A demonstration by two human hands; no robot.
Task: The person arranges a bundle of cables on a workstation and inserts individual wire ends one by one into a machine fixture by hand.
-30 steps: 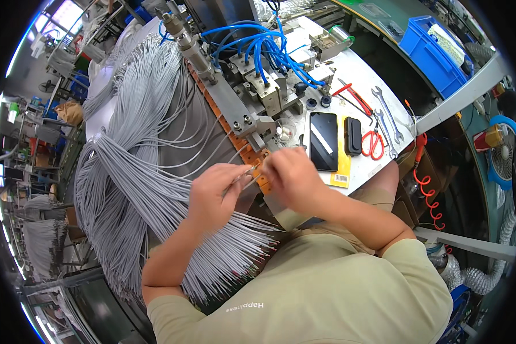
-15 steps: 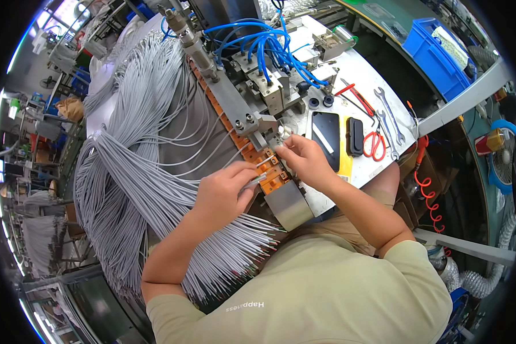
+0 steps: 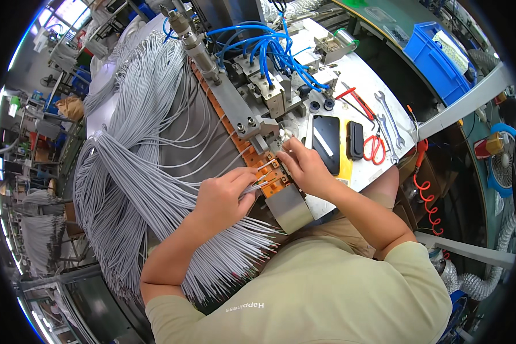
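My left hand (image 3: 221, 198) is closed around a grey cable (image 3: 251, 188), its pale end pointing over the orange fixture blocks (image 3: 273, 179). Another cable end (image 3: 265, 165) lies across the block beside it. On the far side of the blocks, my right hand (image 3: 311, 171) has its thumb and forefinger curled close together by the metal press head (image 3: 262, 141). Whatever those fingertips hold, if anything, is too small to make out. A large bundle of grey cables (image 3: 149, 166) spreads over the table to the left and runs under my left forearm.
Blue air hoses (image 3: 264, 43) loop over the machine. To the right lie a phone (image 3: 325, 143), a black case (image 3: 354, 140), red scissors (image 3: 375, 148) and spanners (image 3: 389, 117). A metal block (image 3: 289, 207) ends the orange rail near me. A blue crate (image 3: 438, 60) stands farther right.
My left hand has shifted slightly, and the cable tip shows more plainly over the blocks. The right fingertips have dipped a little and drawn nearer the blocks.
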